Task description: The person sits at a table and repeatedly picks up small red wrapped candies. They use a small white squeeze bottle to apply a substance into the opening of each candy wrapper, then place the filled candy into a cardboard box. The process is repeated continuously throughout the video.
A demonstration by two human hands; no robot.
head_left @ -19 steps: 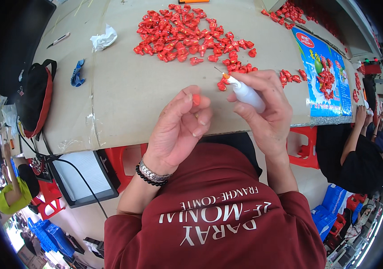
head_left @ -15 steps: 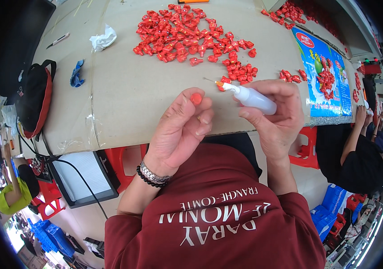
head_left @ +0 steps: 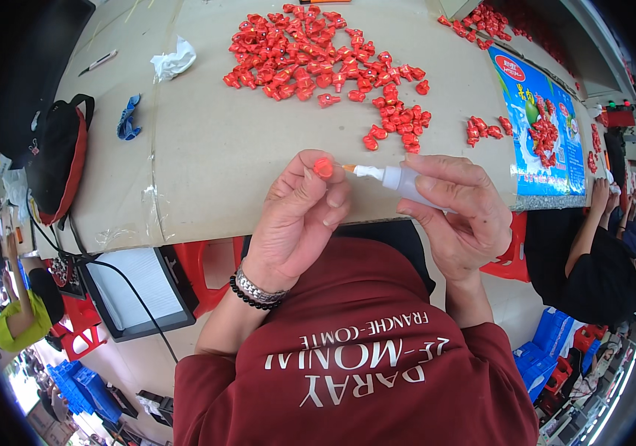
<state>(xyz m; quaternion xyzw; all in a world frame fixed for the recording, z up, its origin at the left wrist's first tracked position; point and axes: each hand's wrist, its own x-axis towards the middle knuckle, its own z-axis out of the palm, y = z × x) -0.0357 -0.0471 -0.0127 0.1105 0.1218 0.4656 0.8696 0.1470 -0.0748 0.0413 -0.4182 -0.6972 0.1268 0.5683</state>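
Whitish bottle [head_left: 406, 184], contents indistinct, points toward a red piece [head_left: 323, 167].

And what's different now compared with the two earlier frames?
The right hand has moved down and slightly right, tipping the white bottle nearly level; its nozzle now points left toward the red piece in the left hand. Contact is unclear. Nothing was let go. The red pile looks unchanged.

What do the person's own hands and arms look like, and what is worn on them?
Both sleeves are short and dark red. The left hand is uncovered; the left wrist has a silver metal band and a black beaded bracelet. The right hand is also uncovered, and the right wrist is bare.
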